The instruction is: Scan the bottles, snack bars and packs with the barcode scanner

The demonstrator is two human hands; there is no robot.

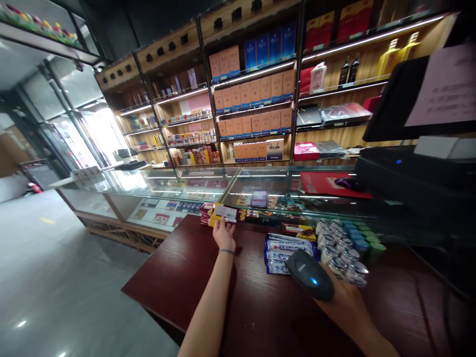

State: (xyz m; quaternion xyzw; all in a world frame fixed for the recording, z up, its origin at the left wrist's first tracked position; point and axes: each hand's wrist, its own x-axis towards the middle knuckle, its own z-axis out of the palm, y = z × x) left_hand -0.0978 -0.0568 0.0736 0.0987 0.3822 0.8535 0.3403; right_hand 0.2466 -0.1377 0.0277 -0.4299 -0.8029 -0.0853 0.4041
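My left hand [223, 234] reaches to the far side of the dark red wooden counter, its fingers closed on a flat yellow and dark red packet [225, 213] whose pale label side faces up. Directly left of it is a stack of similar red packets [207, 214]. In my right hand [344, 300] is a black barcode scanner [309, 275] with a blue light glowing on top. The scanner's head partly covers a pile of blue and white wrapped bars [283, 253]. Behind those bars lies another yellow and dark red packet [299, 231].
Silver-lidded jars [336, 248] and blue and green tubs [362, 238] stand right of the bars. A glass display case [178, 181] runs along the back. A monitor [397, 99] and a black machine [394, 183] rise at the right, near a red mat [320, 184] with a mouse [346, 183].
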